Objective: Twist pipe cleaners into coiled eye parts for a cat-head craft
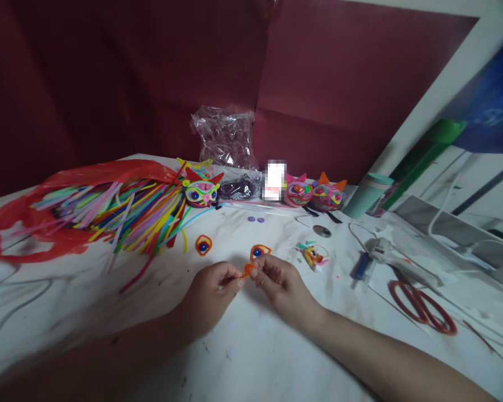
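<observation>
Between my hands, just above the table, is a short, bent orange pipe cleaner [248, 270]. My left hand [209, 296] pinches one end of it between thumb and fingers. The other end is pinched by my right hand [285, 287], which partly hides it. Right behind my fingers lies an orange-rimmed eye shape [259, 252] with a blue and white centre. A matching eye shape [203, 245] lies to its left. Two small purple discs [256, 220] rest farther back.
Many coloured pipe cleaners [138, 218] spill from a red plastic bag [4, 223] at left. Colourful animal heads [201, 193] stand at the back near a clear bag [226, 134]. Colourful scraps [314, 255], a glue gun [381, 251], red-handled scissors [423, 307] and a green cylinder [366, 195] are at right.
</observation>
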A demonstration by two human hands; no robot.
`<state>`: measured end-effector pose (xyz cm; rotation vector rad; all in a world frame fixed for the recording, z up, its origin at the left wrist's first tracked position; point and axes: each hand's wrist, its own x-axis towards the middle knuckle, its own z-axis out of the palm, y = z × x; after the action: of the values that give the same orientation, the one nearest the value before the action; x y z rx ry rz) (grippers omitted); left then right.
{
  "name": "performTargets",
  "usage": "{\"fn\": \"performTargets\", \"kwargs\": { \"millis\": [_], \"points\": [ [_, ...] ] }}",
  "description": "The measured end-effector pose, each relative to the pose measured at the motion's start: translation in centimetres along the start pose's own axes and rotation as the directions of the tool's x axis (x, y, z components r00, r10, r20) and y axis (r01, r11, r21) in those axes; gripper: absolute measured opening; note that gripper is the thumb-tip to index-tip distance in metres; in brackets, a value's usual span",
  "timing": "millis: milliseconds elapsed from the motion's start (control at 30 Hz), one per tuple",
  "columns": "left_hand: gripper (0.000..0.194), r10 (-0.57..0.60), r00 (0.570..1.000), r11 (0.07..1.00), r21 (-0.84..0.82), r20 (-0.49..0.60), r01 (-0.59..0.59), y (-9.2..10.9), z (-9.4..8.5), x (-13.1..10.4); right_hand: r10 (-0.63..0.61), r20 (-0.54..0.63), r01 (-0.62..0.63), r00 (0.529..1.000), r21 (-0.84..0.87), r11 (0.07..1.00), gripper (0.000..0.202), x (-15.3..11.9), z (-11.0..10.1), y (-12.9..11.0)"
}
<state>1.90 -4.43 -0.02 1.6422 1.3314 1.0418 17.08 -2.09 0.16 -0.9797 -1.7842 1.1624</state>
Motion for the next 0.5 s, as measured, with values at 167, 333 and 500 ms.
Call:
{"fn": "performTargets", "kwargs": {
  "millis": [167,333,500],
  "points": [
    [0.013,0.079,0.997,0.985,0.155,0.014,-0.080,-0.2,-0.8,0.4,-0.028,0.119,0.049,0.993,-0.183,0.982,0.016,0.4,-1.0,-0.4],
    [0.015,0.181,0.965,0.916,0.325,0.188,-0.235,-0.3,-1.7,0.9,-0.056,0.218,0.136,0.974,-0.374,0.917,0.012,0.2,-1.3,-0.5],
    [0.021,0.188,0.934,0.861,0.406,0.304,-0.306,-0.5,-1.8,1.0,-0.122,0.263,0.229,0.957,-0.428,0.874,0.017,-0.1,-1.0,-0.4]
  ]
}}
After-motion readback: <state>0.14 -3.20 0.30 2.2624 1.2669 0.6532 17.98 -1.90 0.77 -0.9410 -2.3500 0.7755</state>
